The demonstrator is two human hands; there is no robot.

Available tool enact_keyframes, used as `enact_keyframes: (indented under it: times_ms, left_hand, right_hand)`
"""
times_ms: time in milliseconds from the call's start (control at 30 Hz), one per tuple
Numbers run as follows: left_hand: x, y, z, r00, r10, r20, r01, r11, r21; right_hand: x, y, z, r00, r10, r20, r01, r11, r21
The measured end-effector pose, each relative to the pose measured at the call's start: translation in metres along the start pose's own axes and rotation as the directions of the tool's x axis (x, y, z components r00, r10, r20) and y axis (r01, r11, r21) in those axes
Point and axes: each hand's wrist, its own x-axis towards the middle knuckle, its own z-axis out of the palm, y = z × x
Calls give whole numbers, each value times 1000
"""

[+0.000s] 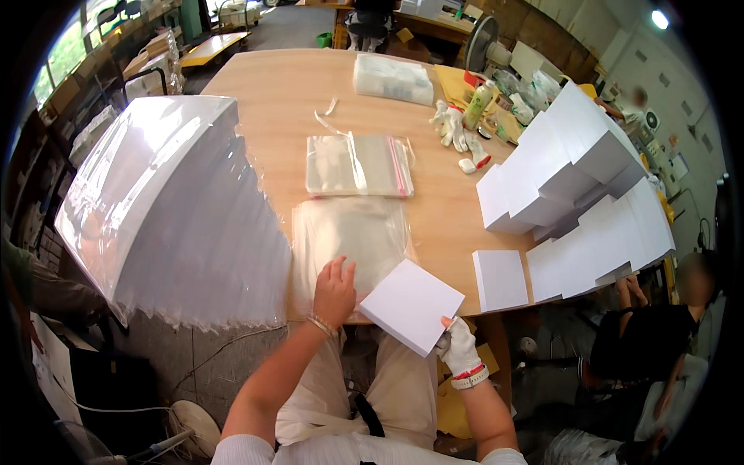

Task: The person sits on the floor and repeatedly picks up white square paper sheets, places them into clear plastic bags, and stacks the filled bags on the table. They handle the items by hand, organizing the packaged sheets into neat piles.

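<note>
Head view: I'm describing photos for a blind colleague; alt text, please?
A gloved right hand holds a flat white block at a table, bare left hand over clear bags; a plastic-wrapped pile stands left, white stacks right.

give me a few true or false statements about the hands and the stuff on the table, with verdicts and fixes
1. Both hands wear gloves. False: the right hand wears a white glove; the left hand is bare.
2. The right hand holds a white block. True.
3. A green bottle is beside white gloves. True.
4. The plastic-wrapped stack is at the person's right. False: it is at the left.
</note>
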Motion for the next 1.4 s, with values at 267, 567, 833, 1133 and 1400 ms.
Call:
enact_keyframes:
  times_ms: [267,567,833,1133,1400]
  left_hand:
    - [12,10,-21,715,-336,613,679,544,-493]
    - [-23,41,-15,874,-333,354,457,811,-366]
    - [-68,105,-8,816,-517,258,438,264,-859]
    - [-140,119,24,872,-191,450,486,244,-839]
    - [-165,106,56,777,-220,590,630,274,-727]
  right_hand:
    - [-1,7,24,980,28,-199,12,981,194]
    - [-27,30,21,985,-91,-144,127,958,258]
    - [-74,56,35,967,92,-237,22,897,441]
    - [-78,81,39,986,-83,-144,129,930,343]
    - [-34,93,32,964,-16,-265,103,942,319]
